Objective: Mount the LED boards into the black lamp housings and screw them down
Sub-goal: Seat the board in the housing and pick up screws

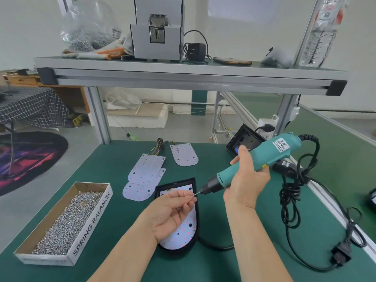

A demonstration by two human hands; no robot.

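A black lamp housing (pixel 195 220) lies near the table's front with a white LED board (pixel 186 236) seated in it. Above it, my left hand (pixel 173 212) pinches a small screw (pixel 194 197) at its fingertips, right at the bit of a teal electric screwdriver (pixel 264 157). My right hand (pixel 247 180) grips the screwdriver's body, tip pointing left and down. Three loose LED boards (pixel 146 169) lie further back on the green mat, one (pixel 184 154) with coloured wires. A second black housing (pixel 245 140) leans at the back right.
A cardboard box (pixel 89 224) full of screws sits at the front left. The screwdriver's black cable (pixel 295 192) coils over the table's right side, ending in a plug (pixel 340 255). An overhead shelf (pixel 183 76) carries a screw feeder (pixel 157 37), bags and a phone.
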